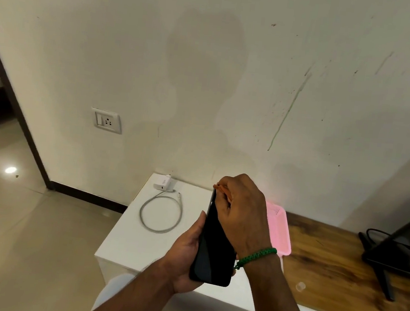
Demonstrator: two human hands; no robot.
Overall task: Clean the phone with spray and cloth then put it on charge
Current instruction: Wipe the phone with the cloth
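One phone [213, 247], likely slick and fragile: left hand [184, 258] is gripping its edges; right hand [241, 211] is pinching orange cloth [223, 188] atop.

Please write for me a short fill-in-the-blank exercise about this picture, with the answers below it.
1. The left hand holds a black phone; the right hand holds an ____ cloth against it.
2. The charger and coiled cable lie on the white ____.
3. The wall socket has ____ plugged in.
Answers: orange; table; nothing.
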